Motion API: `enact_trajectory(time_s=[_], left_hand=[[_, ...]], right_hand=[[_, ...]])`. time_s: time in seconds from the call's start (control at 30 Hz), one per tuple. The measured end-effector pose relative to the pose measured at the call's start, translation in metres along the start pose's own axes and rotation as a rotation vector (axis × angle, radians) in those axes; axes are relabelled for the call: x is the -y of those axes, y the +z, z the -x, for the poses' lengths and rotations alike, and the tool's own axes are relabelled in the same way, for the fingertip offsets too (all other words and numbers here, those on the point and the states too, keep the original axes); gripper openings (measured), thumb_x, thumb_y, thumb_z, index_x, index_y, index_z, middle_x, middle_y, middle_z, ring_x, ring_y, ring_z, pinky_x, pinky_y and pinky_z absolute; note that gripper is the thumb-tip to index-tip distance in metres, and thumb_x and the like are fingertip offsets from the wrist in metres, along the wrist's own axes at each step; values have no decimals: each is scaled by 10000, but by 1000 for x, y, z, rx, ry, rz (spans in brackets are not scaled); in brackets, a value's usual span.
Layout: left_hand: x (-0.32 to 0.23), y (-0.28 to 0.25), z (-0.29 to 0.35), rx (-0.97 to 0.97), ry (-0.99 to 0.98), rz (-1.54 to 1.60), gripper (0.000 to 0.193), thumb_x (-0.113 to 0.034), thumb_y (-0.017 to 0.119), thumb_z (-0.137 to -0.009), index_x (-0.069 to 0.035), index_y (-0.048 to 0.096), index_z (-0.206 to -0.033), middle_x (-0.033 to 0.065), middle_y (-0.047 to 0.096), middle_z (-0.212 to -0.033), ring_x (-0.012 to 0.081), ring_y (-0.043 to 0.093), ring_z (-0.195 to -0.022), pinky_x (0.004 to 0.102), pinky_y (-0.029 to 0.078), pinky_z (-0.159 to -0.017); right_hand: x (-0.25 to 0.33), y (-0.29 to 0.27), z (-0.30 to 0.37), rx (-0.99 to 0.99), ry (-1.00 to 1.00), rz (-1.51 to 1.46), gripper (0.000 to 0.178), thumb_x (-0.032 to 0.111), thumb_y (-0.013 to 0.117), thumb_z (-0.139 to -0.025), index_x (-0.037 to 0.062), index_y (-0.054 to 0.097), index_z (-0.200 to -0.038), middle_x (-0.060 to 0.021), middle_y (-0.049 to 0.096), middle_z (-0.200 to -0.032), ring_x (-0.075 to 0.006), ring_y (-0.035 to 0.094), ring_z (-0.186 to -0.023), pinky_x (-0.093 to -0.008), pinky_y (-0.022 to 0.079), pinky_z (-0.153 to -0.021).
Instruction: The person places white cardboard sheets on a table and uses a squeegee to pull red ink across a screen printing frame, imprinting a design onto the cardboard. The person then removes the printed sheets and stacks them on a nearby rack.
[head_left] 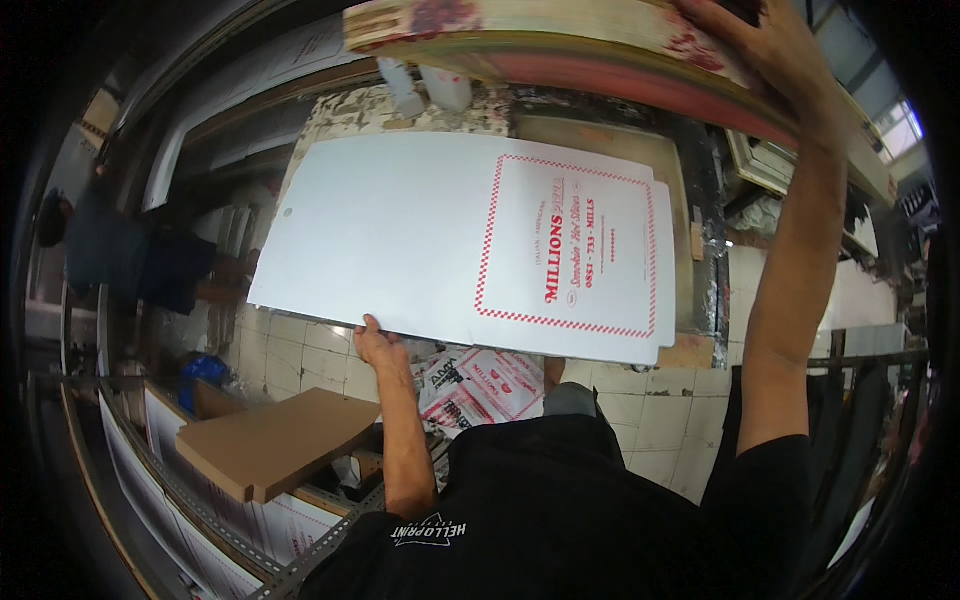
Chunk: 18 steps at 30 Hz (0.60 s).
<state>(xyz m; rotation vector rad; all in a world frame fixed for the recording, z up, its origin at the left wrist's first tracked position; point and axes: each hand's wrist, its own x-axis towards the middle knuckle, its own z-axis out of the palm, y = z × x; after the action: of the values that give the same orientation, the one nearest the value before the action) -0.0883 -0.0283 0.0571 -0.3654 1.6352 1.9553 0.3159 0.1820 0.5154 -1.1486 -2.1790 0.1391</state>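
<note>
A person's left hand (372, 340) pinches the near edge of a large white card sheet (400, 230), thumb on top and fingers tucked underneath, holding it flat above the print counter (620, 135). The sheet's right half carries a red block of lettering inside a red checkered border (570, 245); its left half is blank, and a second sheet's edge peeks out just beyond its right side. The right hand (765, 45) is raised at the top of the picture, palm and spread fingers pressed against a paint-stained wooden screen frame (560, 45) that is tilted up over the far edge of the counter; whether the fingers curl around the frame cannot be told. Two white bottles (425, 88) stand at the counter's far left corner, under the lifted frame. Below the sheet, on the pale tiled floor (300, 350), lies a heap of printed sheets (485, 385) with the same red design. To the lower left, a stack of brown cardboard (275, 440) rests on a metal rack (200, 510) holding more white printed sheets. The person wears a black shirt (560, 510).
</note>
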Motion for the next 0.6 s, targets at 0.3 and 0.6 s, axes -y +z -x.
enact_trajectory(time_s=[0.3,0.6], left_hand=[[-79,-112,-123,54,113,107,514,-274,678,-998,-46,472,-1411,95,642,-1138,187,608,-947,358,512,-733],[-3,-263,-104,-183,65,-92,354,-299,623,-1027,-100,582,-1317,18,653,-1082,156,602,-937,344,452,-894]], right_hand=[[-75,6,0,-42,-80,10,449,258,703,-980,33,597,-1354,-108,632,-1258,-185,616,-1150,-321,465,-1034],[-59,5,7,-46,-6,-7,404,204,655,-1003,130,579,-1393,-140,524,-1326,-221,619,-1138,-338,520,-1014]])
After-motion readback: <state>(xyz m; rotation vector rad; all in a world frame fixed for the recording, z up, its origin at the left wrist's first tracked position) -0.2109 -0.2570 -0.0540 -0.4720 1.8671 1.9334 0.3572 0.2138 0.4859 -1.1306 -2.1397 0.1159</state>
